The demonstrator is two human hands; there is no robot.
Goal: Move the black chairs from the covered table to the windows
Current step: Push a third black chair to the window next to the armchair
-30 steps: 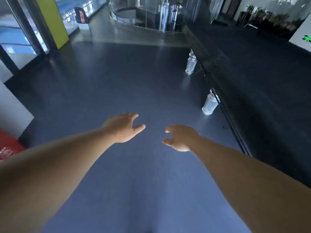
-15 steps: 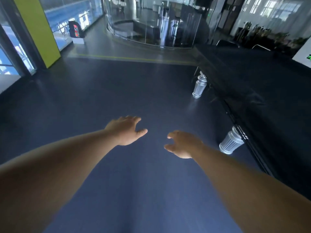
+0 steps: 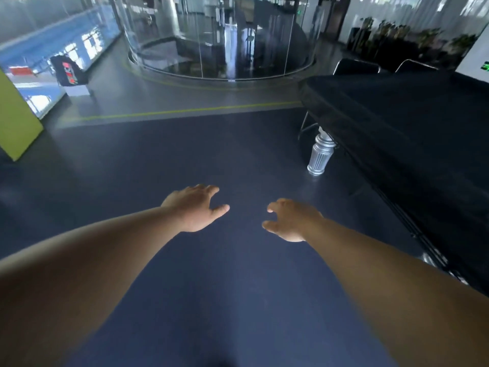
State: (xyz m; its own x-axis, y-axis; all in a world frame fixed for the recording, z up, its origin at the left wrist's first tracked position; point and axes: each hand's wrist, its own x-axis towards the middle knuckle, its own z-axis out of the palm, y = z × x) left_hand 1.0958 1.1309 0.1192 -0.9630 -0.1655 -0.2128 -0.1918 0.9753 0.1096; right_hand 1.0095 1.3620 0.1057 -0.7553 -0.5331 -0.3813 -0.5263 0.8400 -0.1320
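A long table under a black cover [image 3: 412, 123] runs along the right side. Behind its far end stand two black chairs [image 3: 356, 67] with metal frames, only their backs showing; the second chair back [image 3: 416, 65] is further right. My left hand [image 3: 194, 207] and my right hand [image 3: 289, 221] reach forward over the dark blue floor, palms down, fingers apart, holding nothing. Both hands are well short of the chairs. Windows [image 3: 47, 54] line the far left wall.
A silver fluted table leg [image 3: 320, 156] stands at the table's near corner. A curved glass enclosure [image 3: 219, 43] fills the far middle. A yellow-green pillar [image 3: 16, 120] is at the left, a small sign stand [image 3: 69, 75] near the windows, potted plants [image 3: 412, 41] at far right.
The view has advanced along the table and tilted up: the table's far end and the chair backs now show. Both hands stay outstretched and empty.
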